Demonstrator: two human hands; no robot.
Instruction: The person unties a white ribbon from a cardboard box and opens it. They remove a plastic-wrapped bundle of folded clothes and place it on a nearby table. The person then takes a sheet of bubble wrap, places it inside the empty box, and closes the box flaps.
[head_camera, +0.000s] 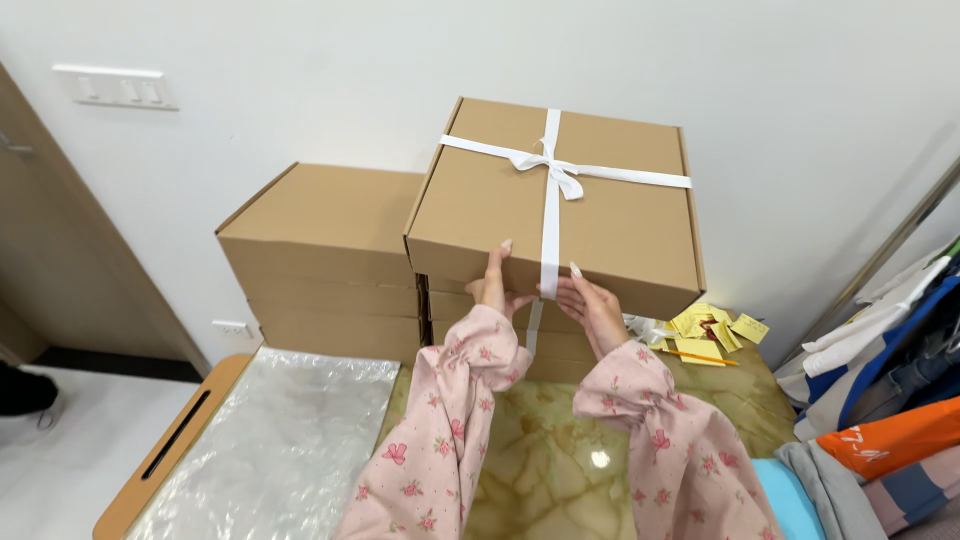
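Cardboard box (560, 200), flat, brown, tied crosswise with white ribbon (550, 215) bowed on the lid, sitting atop a stack of plain boxes (480, 320) at the far side of the marble-patterned table (560, 470), against the white wall. Left hand (493, 285) under the near bottom edge, thumb up against the front face, gripping that edge just left of the ribbon. Right hand (590, 305) just right of the ribbon, fingers curled beneath the same edge, holding the box from below. Loose ribbon end (533, 330) hanging down between the two hands. Pink flowered sleeves (450, 430) reaching in from the near edge. Second stack of brown boxes (325, 260) to the left, touching the first. Sheet of bubble wrap (280, 440) on the near left. Yellow paper notes (710, 330) far right beside the stack. Folded clothes (880, 400) piled at the right edge.
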